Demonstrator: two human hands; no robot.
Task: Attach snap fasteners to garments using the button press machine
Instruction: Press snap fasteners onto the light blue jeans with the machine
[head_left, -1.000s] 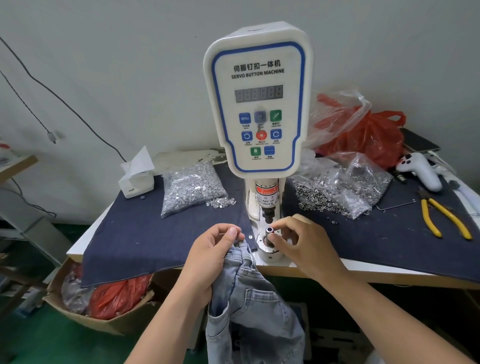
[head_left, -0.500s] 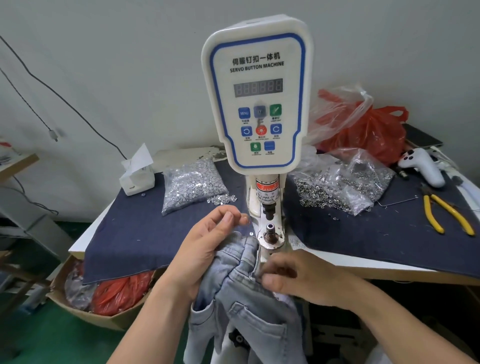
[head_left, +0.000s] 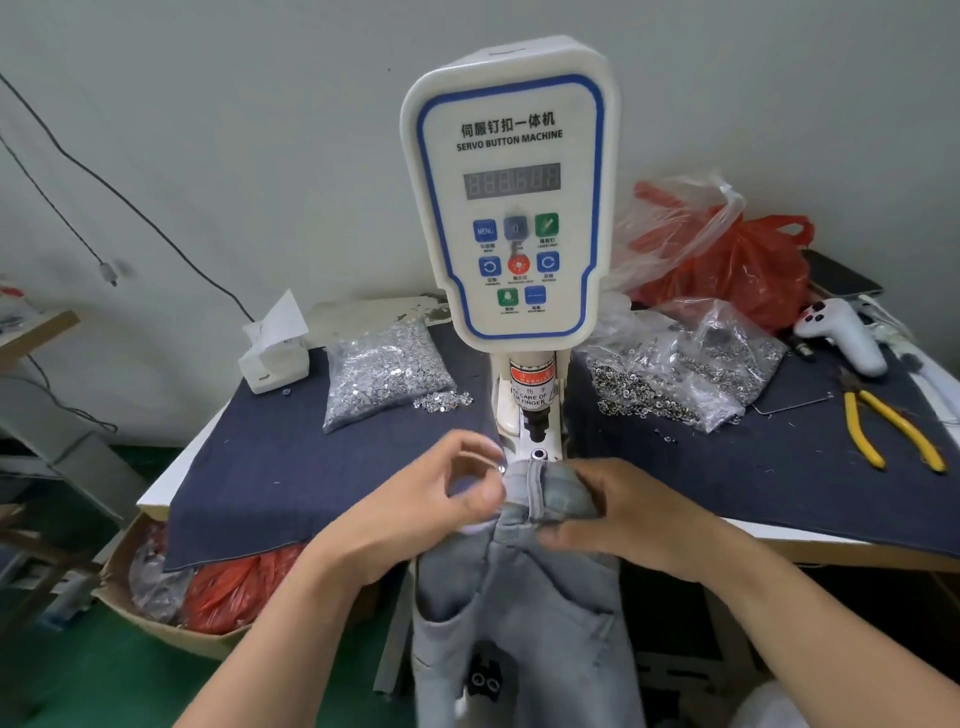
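Faded denim jeans (head_left: 524, 613) pinched by left hand (head_left: 431, 514) and right hand (head_left: 623, 514).

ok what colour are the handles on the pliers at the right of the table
Yellow. The pliers lie on the dark blue cloth; the head view shows them clearly.

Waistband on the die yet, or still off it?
On it: both hands hold the jeans waistband over the base, under the machine's punch.
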